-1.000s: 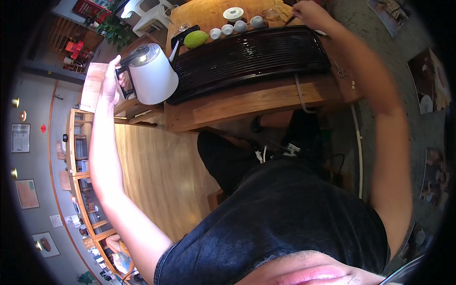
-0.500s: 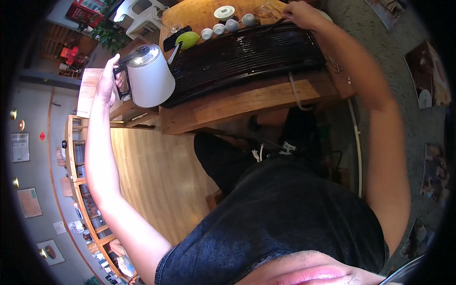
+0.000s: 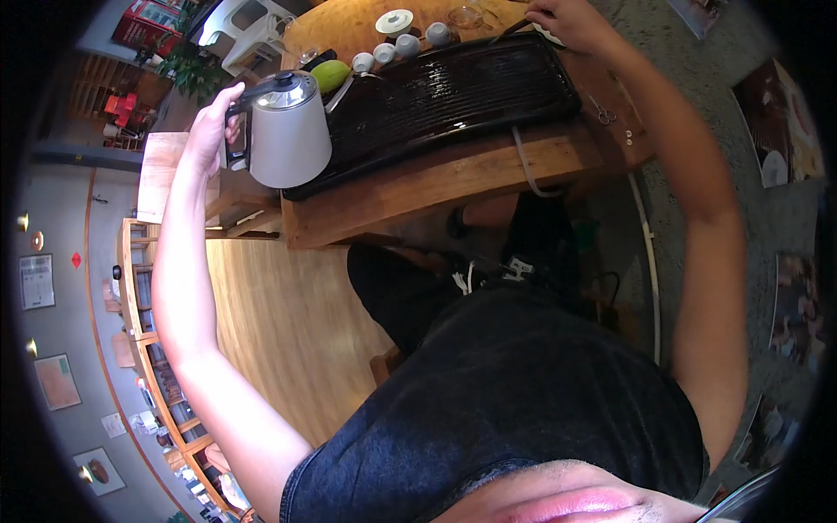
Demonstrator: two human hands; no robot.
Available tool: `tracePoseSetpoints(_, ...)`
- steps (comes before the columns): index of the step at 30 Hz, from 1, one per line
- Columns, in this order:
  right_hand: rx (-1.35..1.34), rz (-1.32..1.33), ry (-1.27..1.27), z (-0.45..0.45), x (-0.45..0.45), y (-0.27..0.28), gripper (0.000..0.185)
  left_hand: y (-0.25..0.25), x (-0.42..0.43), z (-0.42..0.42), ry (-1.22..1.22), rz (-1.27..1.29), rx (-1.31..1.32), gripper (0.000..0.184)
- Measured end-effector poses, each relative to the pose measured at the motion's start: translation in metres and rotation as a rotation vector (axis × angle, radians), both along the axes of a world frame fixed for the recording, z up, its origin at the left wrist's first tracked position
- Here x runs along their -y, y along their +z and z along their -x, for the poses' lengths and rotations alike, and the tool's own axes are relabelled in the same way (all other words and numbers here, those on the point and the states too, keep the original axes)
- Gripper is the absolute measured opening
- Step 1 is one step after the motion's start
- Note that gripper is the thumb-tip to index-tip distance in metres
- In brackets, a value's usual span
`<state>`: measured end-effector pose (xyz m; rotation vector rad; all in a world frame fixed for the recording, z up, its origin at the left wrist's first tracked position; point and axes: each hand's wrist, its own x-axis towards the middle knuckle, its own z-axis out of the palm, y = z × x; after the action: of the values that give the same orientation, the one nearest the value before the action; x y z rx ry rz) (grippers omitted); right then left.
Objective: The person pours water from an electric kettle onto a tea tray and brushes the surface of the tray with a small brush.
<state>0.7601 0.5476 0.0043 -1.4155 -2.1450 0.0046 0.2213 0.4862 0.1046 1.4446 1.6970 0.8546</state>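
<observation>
My left hand [image 3: 214,131] is wrapped round the black handle of a pale grey kettle [image 3: 292,139] with a shiny lid. The kettle is held at the left end of the dark ribbed tea tray [image 3: 453,83], its spout pointing over the tray. At the tray's far right corner, my right hand [image 3: 567,22] is closed on a thin dark tool [image 3: 514,30] whose kind I cannot make out. Several small cups [image 3: 407,45] line the tray's far edge. A green oval object [image 3: 330,76] lies beyond the kettle, near the spout.
Behind the cups stands a white lidded bowl [image 3: 395,22], with a glass vessel [image 3: 465,17] to its right. Scissors [image 3: 602,111] lie on the table's right side. A pale hose [image 3: 523,166] hangs from the tray over the wooden table edge [image 3: 418,183].
The kettle has moved right and slightly farther over the tray with my left hand. The whole view has shifted a little; my right hand stays near the tray's far right corner.
</observation>
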Motion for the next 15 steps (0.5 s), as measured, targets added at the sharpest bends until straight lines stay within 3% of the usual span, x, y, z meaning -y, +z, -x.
tracePoseSetpoints(9, 0.033, 0.061, -0.035, 0.045, 0.044, 0.025, 0.024, -0.007, -0.002, -0.003, -0.029, 0.043, -0.003, 0.05)
tracePoseSetpoints(15, 0.027, -0.072, 0.233, 0.061, 0.03, -0.003, 0.015, -0.015, 0.001, 0.009, 0.006, 0.04, 0.077, 0.046)
